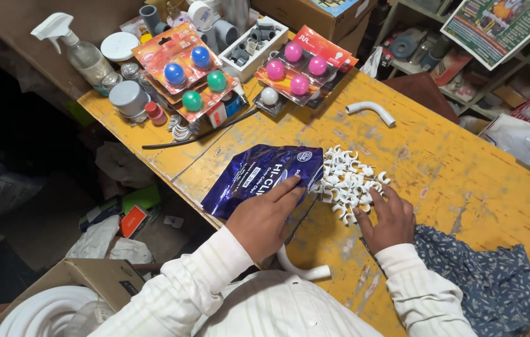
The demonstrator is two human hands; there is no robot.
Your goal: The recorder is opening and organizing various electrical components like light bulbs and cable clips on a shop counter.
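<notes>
Left hand (265, 218) lies open, flat on the blue packet (259, 175); right hand (390, 218), fingers spread, touches the heap of white clips (347, 181) just right of it

A pouch (259, 178) lies on the table (464, 168), with a heap of pipe clips (347, 181) touching its right end; the left hand (265, 218) rests on the pouch's near edge and the right hand (390, 218) on the near side of the heap. A cloth (483, 281) lies right of the right hand, and a pipe bend (299, 267) sits between the two forearms at the table's near edge. Behind the pouch lie cards of bulbs (193, 72), with a spray bottle (81, 53) to their left and another pipe bend (371, 111) behind the heap.
</notes>
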